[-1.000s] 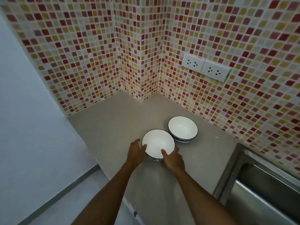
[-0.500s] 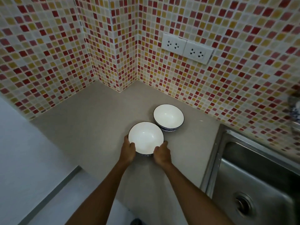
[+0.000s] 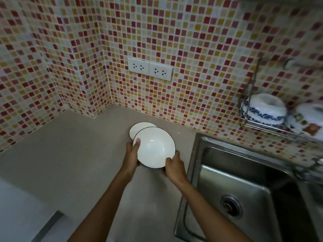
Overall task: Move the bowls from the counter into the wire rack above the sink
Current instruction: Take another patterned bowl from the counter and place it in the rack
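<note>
Am now lifting near bowl (image 3: 154, 147) off counter (image 3: 70, 154), carrying right; left hand (image 3: 132, 152) and right hand (image 3: 173, 167) clamping its rim. Far bowl (image 3: 139, 127) still resting behind. Wire rack (image 3: 272, 127) coming into view far right, my next target.

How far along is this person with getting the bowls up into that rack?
Early on. The wire rack over the sink already holds two upside-down bowls, though whether they came from the counter cannot be told. In hand: the left hand and right hand grip one white bowl by its rim. Left: racking it, then the second white bowl on the counter behind it.
</note>
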The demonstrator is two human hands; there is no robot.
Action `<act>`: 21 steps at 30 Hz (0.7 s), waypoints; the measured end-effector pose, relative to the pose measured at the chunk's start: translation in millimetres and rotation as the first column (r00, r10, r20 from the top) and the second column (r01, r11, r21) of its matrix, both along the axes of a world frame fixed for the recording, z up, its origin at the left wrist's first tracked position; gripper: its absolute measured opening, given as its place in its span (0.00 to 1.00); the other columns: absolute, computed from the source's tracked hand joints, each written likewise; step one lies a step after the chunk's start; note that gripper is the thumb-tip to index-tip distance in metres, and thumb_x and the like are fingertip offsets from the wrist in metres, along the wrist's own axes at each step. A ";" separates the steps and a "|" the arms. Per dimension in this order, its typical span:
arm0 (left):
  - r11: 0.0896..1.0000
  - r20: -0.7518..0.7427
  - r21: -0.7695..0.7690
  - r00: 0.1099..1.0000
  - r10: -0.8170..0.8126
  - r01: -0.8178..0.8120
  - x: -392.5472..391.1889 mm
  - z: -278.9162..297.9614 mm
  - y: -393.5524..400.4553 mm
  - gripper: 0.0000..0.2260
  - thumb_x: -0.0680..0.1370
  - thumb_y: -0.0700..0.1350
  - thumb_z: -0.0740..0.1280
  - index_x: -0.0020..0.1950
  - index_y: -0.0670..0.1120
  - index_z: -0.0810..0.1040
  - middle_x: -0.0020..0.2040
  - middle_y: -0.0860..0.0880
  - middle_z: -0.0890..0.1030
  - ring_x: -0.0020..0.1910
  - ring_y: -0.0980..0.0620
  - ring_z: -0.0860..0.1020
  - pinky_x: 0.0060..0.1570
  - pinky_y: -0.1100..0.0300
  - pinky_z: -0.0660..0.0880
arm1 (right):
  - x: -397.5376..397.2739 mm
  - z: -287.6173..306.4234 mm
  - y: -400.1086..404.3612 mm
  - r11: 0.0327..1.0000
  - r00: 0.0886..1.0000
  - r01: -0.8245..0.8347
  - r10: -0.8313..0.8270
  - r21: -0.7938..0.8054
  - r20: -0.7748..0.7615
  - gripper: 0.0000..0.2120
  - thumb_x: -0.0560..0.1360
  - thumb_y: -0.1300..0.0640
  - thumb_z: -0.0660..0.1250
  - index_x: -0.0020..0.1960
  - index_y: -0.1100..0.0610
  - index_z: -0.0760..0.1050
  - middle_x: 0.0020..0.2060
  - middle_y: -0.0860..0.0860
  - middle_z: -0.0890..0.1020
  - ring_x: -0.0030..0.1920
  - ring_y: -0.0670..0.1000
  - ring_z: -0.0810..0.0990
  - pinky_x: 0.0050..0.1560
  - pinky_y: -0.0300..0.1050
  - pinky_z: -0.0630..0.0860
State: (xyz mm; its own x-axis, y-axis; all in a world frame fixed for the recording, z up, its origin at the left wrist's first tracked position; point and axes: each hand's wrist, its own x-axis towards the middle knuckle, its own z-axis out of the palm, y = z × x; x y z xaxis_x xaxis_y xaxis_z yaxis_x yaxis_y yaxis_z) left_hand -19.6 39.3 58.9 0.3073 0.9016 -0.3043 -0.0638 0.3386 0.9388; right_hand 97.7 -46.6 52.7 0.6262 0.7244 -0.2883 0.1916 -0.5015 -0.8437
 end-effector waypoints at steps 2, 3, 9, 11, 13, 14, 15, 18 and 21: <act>0.999 0.026 -0.025 0.999 -0.041 0.042 32.9 17.7 -15.4 0.18 0.79 0.61 0.54 0.66 0.55 0.65 0.62 0.48 0.75 0.59 0.43 0.76 0.57 0.38 0.76 | 28.3 14.9 -21.4 0.999 0.998 0.045 -0.046 0.027 0.036 0.23 0.74 0.57 0.55 0.69 0.54 0.60 0.59 0.59 0.77 0.53 0.61 0.78 0.51 0.61 0.80; 0.997 0.041 -0.046 0.998 -0.053 0.055 47.0 24.6 -22.6 0.19 0.79 0.63 0.53 0.66 0.56 0.65 0.62 0.47 0.75 0.59 0.42 0.76 0.57 0.37 0.75 | 39.6 22.8 -31.4 0.997 0.996 0.070 -0.071 0.036 0.047 0.24 0.74 0.57 0.55 0.69 0.54 0.61 0.60 0.58 0.77 0.54 0.61 0.78 0.53 0.60 0.79; 0.978 0.191 -0.042 0.962 -0.194 0.206 129.8 66.8 -88.4 0.17 0.80 0.62 0.51 0.59 0.57 0.73 0.53 0.50 0.81 0.50 0.47 0.80 0.47 0.49 0.79 | 117.3 65.7 -109.0 0.979 0.971 0.157 -0.177 0.128 0.158 0.21 0.76 0.54 0.57 0.68 0.55 0.66 0.63 0.55 0.76 0.62 0.59 0.74 0.61 0.53 0.74; 0.968 0.194 -0.007 0.950 -0.244 0.250 152.3 73.9 -109.6 0.17 0.80 0.61 0.52 0.60 0.57 0.73 0.57 0.48 0.80 0.54 0.45 0.79 0.54 0.44 0.78 | 139.3 77.2 -133.7 0.972 0.967 0.141 -0.177 0.189 0.186 0.21 0.77 0.47 0.58 0.68 0.52 0.67 0.62 0.54 0.77 0.61 0.59 0.76 0.59 0.56 0.75; 0.959 0.176 0.035 0.943 -0.283 0.281 171.8 80.8 -129.6 0.19 0.80 0.61 0.51 0.65 0.55 0.71 0.58 0.47 0.78 0.54 0.46 0.78 0.59 0.43 0.74 | 160.5 85.3 -155.1 0.961 0.965 0.139 -0.186 0.239 0.187 0.23 0.76 0.39 0.56 0.66 0.49 0.69 0.60 0.52 0.78 0.58 0.58 0.78 0.56 0.60 0.78; 0.952 0.181 0.057 0.935 -0.305 0.300 182.6 85.9 -139.9 0.19 0.81 0.60 0.50 0.66 0.54 0.70 0.57 0.48 0.78 0.52 0.48 0.78 0.59 0.44 0.74 | 172.3 90.2 -168.0 0.955 0.962 0.145 -0.197 0.258 0.190 0.23 0.76 0.37 0.55 0.65 0.48 0.70 0.59 0.50 0.78 0.57 0.57 0.79 0.54 0.60 0.79; 0.945 0.182 0.080 0.927 -0.328 0.319 193.7 90.8 -149.4 0.20 0.81 0.60 0.50 0.66 0.53 0.70 0.57 0.48 0.78 0.51 0.49 0.78 0.58 0.45 0.74 | 184.4 94.1 -180.0 0.949 0.958 0.147 -0.207 0.277 0.199 0.23 0.77 0.36 0.53 0.64 0.48 0.71 0.57 0.49 0.78 0.57 0.55 0.79 0.54 0.59 0.79; 0.924 0.159 0.152 0.914 -0.374 0.352 223.6 108.3 -170.5 0.20 0.80 0.61 0.51 0.65 0.55 0.70 0.58 0.50 0.78 0.54 0.49 0.78 0.56 0.46 0.76 | 220.5 111.4 -211.0 0.936 0.921 0.133 -0.238 0.326 0.308 0.23 0.80 0.40 0.49 0.60 0.53 0.75 0.51 0.50 0.80 0.52 0.52 0.79 0.52 0.53 0.79; 0.919 0.144 0.178 0.915 -0.378 0.352 248.9 119.3 -186.0 0.15 0.79 0.63 0.52 0.59 0.60 0.70 0.59 0.50 0.76 0.56 0.46 0.76 0.57 0.42 0.76 | 259.7 127.2 -236.6 0.925 0.825 0.146 -0.309 0.351 0.473 0.21 0.83 0.49 0.49 0.53 0.59 0.77 0.44 0.50 0.79 0.46 0.51 0.76 0.48 0.44 0.70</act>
